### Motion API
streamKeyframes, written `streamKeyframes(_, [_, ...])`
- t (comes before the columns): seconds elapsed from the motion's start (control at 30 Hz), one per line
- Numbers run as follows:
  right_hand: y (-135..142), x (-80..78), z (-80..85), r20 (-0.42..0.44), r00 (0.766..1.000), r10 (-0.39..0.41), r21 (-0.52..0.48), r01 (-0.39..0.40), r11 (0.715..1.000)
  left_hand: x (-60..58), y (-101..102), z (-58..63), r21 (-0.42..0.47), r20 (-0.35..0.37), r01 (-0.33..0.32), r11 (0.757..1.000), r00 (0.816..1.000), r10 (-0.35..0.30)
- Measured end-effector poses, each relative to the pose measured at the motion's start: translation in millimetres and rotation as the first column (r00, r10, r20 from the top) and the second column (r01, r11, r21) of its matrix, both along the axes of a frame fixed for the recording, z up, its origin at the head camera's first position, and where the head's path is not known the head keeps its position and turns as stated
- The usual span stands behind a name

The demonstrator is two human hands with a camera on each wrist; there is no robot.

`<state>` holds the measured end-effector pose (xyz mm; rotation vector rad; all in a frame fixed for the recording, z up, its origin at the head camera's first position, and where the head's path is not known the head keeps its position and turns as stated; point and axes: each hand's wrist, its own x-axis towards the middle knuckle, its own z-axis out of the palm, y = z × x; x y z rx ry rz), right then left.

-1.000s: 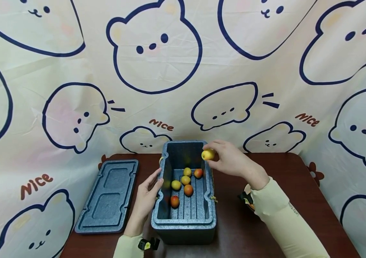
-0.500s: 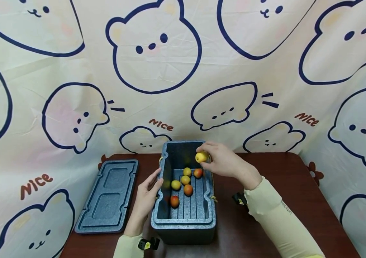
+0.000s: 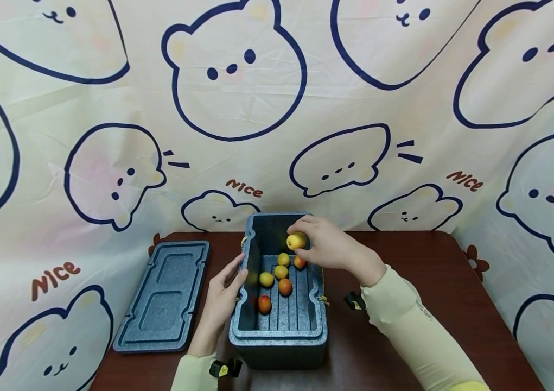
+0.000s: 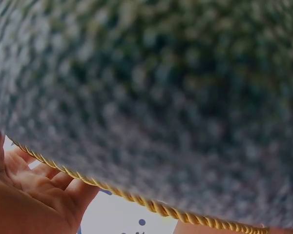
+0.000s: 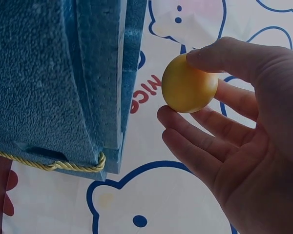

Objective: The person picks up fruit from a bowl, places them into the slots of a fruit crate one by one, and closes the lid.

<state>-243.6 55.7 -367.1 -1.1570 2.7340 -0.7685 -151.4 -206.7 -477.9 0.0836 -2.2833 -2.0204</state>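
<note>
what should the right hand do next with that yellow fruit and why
Probably lower the yellow fruit into the open blue-grey box and let go: the right hand holds it over the box's far end, and six small round fruits already lie inside, with the left hand at the box's side.

It seems to be an indoor booth: behind and beside the brown table (image 3: pixel 433 260) hangs a cartoon-printed cloth (image 3: pixel 267 163).
</note>
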Motion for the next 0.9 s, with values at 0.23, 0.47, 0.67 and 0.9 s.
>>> streamKeyframes(0.23, [-8.2, -0.9, -1.4, 0.036, 0.999, -0.008, 0.030, 0.007, 1.000, -0.7, 0.5, 1.3, -0.012, -0.004, -0.001, 1.000, 1.000, 0.001])
streamKeyframes(0.47, [-14.8, -2.6, -3.9, 0.031, 0.999, 0.008, 0.045, -0.009, 0.999, -1.1, 0.1, 0.7, -0.009, 0.011, -0.001, 1.000, 1.000, 0.001])
streamKeyframes(0.67, [-19.3, -4.1, -4.4, 0.049, 0.999, 0.011, 0.053, -0.014, 0.998, -1.4, -0.1, 0.9, -0.009, -0.006, 0.000, 1.000, 1.000, 0.000])
streamKeyframes(0.9, [-25.8, -1.4, -3.4, 0.058, 0.998, 0.021, 0.080, -0.026, 0.997, -0.5, 0.6, 0.8, -0.014, 0.000, -0.001, 1.000, 1.000, 0.001])
